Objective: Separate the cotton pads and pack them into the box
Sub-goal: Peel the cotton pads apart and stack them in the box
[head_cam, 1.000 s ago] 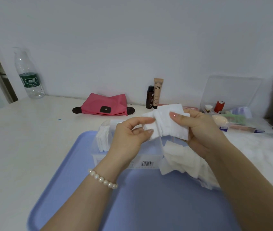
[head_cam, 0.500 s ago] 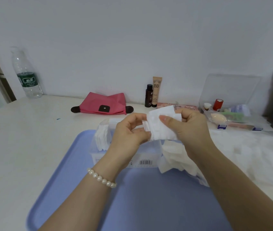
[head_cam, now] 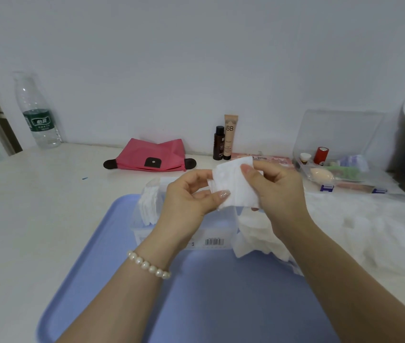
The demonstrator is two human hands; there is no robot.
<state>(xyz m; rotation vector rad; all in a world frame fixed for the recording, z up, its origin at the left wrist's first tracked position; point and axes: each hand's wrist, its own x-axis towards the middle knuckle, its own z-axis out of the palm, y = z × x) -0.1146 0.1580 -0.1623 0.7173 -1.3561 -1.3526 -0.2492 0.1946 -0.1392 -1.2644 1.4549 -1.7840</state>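
A white pad [head_cam: 233,188] is held up above the box [head_cam: 184,233], pinched from both sides; the left hand [head_cam: 191,201] grips its lower left edge between thumb and fingers, and the right hand [head_cam: 276,186] pinches its right edge, thumb in front (whether this is one pad or several stuck together cannot be told). The box is clear plastic with a barcode label on its near wall; a stack of pads [head_cam: 148,206] stands on edge at its left end; it sits on a blue tray [head_cam: 221,300]. Loose pads [head_cam: 255,236] lie heaped just right of the box, partly under the right forearm; a bead bracelet [head_cam: 148,264] circles the left wrist. The tray rests on a white table [head_cam: 35,219]; near the wall lie a pink pouch [head_cam: 152,157], a dark bottle [head_cam: 219,143] touching a BB tube [head_cam: 230,136], and a water bottle [head_cam: 37,112] far left; at the right, a clear case [head_cam: 340,154] holds small cosmetics.
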